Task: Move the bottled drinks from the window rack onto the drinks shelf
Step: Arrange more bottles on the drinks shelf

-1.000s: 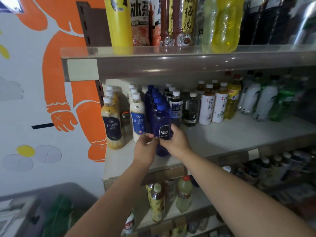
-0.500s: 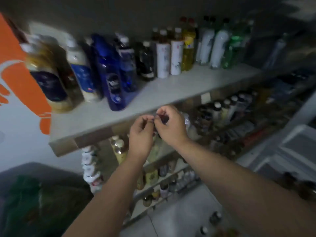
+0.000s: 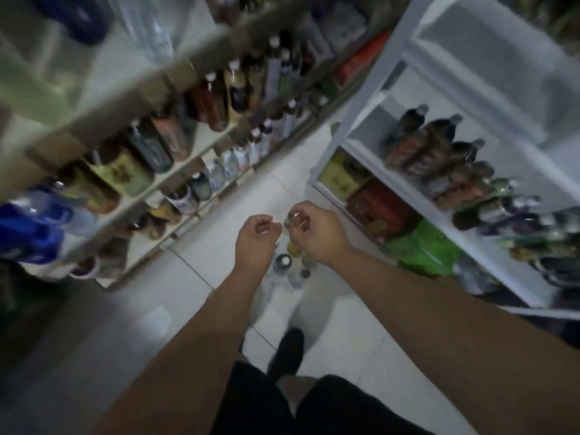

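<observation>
Nearest, black shorts point(image 3: 314, 406) and a dark shoe point(image 3: 287, 356) show over the pale tiled floor point(image 3: 339, 350), and two bare forearms reach forward from the lower edge. Beyond them the left hand point(image 3: 255, 243) is loosely curled, its fingers point(image 3: 266, 229) bent inward around nothing that can be seen. Just beside it, the right hand point(image 3: 315, 233) is also curled, its fingertips pinched close near something small and pale; blur hides whether it is held or merely lies behind. Under and just past the hands, a few bottles point(image 3: 290, 268) stand upright on the floor, caps towards the camera, long axes vertical. To the right rises the white rack point(image 3: 361, 98): its middle tier holds a row of dark bottles point(image 3: 439, 152) lying on their sides, long axes slanting from lower right to upper left with caps towards the upper right, and further bottles crowd the tier's right end. Below them sit a red carton point(image 3: 379, 211), a yellowish carton point(image 3: 342, 177) and a green pack point(image 3: 426, 249). To the left the drinks shelf point(image 3: 194, 45) runs diagonally away; its lower tiers carry close rows of upright bottles point(image 3: 219, 102), smeared by motion, with a blue pack point(image 3: 28, 227) at the near left end. Labels cannot be read.
</observation>
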`<act>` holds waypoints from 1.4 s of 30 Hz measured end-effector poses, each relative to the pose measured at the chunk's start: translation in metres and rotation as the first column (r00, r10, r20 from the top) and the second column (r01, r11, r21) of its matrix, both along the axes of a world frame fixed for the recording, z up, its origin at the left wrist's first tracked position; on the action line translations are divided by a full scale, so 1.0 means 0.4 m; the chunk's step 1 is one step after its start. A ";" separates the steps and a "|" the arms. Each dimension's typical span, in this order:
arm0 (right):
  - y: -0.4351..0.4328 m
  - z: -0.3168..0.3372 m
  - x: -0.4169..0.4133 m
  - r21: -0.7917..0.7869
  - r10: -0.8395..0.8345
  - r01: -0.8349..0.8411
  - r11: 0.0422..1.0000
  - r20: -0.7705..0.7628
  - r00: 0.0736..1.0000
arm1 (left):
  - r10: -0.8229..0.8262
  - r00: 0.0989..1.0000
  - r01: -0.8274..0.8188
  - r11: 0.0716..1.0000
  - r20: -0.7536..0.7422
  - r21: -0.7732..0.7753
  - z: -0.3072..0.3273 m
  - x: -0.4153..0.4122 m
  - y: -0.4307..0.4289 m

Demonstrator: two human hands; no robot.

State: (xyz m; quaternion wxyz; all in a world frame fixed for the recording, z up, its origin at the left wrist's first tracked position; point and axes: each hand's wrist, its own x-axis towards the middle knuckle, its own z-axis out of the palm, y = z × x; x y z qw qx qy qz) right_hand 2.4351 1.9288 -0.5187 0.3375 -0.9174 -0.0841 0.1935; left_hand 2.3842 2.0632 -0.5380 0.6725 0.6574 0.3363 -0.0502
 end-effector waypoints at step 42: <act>0.340 0.546 0.270 -0.403 0.771 -0.657 0.637 0.319 0.552 | -0.276 0.955 0.205 0.879 0.108 0.430 0.383 0.063 0.321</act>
